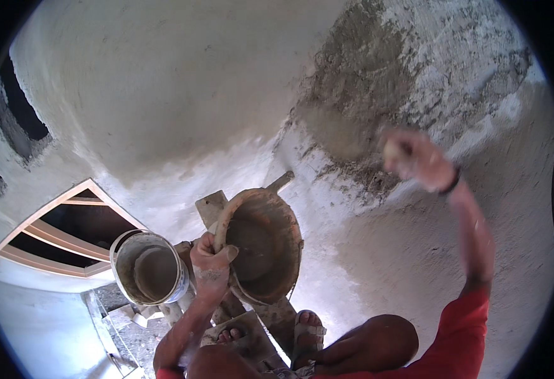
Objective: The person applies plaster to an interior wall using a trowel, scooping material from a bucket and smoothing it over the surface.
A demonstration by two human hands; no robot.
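My left hand (212, 256) grips the near-left rim of a round, mud-stained mortar bucket (296, 252), its thumb over the edge. The bucket is tilted so that its inside shows, with grey-brown wet mortar (252, 246) at the bottom. To the right, my right hand (419, 158) is raised in front of the wall and blurred by motion. Its fingers look curled round something pale that I cannot make out. Beside that hand lies a patch of rough, dark wet plaster (353, 88) on the wall (226, 82).
A white bucket (179, 287) holding grey material stands left of the mortar bucket. Below are wooden planks (242, 341), with my sandalled feet on them. A wooden frame (34, 218) sits in an opening at the left. Rubble and boards lie on the floor lower left.
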